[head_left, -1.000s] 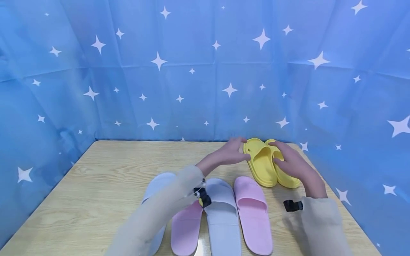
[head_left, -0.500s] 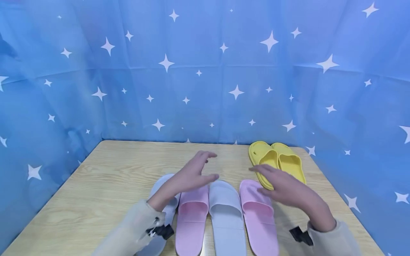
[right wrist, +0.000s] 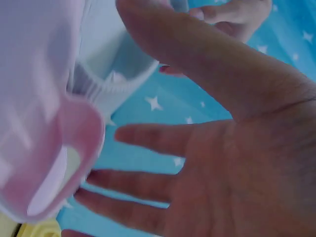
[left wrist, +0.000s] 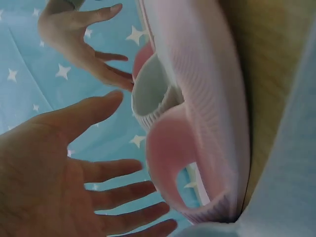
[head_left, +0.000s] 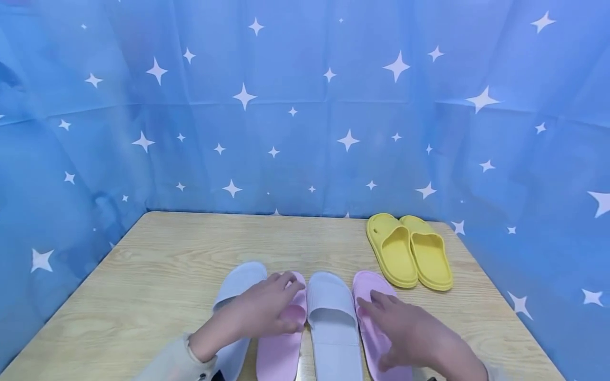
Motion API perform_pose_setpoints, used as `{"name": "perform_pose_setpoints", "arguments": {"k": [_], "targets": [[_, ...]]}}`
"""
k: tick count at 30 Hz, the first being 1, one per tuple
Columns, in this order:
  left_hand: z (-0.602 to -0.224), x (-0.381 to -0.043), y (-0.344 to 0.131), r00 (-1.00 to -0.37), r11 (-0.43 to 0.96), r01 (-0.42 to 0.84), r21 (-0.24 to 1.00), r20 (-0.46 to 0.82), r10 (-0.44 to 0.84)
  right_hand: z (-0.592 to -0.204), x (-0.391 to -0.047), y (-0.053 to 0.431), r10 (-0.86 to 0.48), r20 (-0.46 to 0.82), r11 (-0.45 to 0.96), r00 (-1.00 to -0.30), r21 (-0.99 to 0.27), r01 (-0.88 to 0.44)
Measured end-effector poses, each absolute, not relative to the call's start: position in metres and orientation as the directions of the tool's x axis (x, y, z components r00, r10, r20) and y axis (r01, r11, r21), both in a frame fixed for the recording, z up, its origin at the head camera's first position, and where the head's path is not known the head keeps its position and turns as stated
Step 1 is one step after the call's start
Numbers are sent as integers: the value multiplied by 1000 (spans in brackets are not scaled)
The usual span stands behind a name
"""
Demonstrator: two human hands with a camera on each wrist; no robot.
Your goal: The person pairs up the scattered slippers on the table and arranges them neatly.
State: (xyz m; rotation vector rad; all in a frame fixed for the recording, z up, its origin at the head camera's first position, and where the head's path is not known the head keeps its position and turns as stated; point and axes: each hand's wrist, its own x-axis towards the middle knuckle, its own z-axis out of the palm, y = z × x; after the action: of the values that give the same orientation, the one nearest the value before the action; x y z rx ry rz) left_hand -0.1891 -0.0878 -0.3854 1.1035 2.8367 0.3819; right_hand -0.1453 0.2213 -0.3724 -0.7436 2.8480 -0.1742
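Note:
Four slide slippers lie side by side, pale blue and pink alternating. Over the left pink slipper (head_left: 278,357) hovers my left hand (head_left: 262,309), fingers spread and bent slightly; the left wrist view shows its fingertips right at the strap (left wrist: 170,143). My right hand (head_left: 405,330) hangs above the right pink slipper (head_left: 369,283), partly covering it. In the right wrist view its fingers are extended beside that slipper's strap (right wrist: 86,128). Between the hands lies a pale blue slipper (head_left: 333,338); the other pale blue slipper (head_left: 243,278) is partly hidden by my left hand.
A pair of yellow clogs (head_left: 397,259) stands together at the table's back right, toes toward the curtain. The wooden table (head_left: 143,286) is enclosed at the back and sides by a blue star-patterned curtain (head_left: 305,132).
Both hands have come away from the yellow clogs, which stay at the back right. They have moved back toward me and down over the two pink slippers.

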Motion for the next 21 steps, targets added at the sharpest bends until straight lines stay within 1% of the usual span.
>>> {"name": "perform_pose_setpoints", "arguments": {"k": [3,5,10,13,16,21], "targets": [[-386,-177,-90,-723,718,684,129,-13,691,-379,-140,213,-501,-165,865,-849,-105,-490],[-385,-170,-90,-723,724,686,66,-44,689,-382,-139,208,-482,-195,876,-854,-87,-474],[-384,-154,-87,-741,748,664,-22,-160,653,-385,-136,200,-442,-259,895,-859,-66,-440],[-386,-149,-83,-749,757,652,-46,-196,633,-387,-135,196,-440,-242,891,-865,0,-454],[-389,-147,-81,-756,757,648,-84,-198,624,-392,-135,194,-432,-208,888,-877,74,-455],[-393,-146,-79,-759,740,650,-173,-206,618,-401,-133,192,-430,-160,878,-889,155,-452]]}}
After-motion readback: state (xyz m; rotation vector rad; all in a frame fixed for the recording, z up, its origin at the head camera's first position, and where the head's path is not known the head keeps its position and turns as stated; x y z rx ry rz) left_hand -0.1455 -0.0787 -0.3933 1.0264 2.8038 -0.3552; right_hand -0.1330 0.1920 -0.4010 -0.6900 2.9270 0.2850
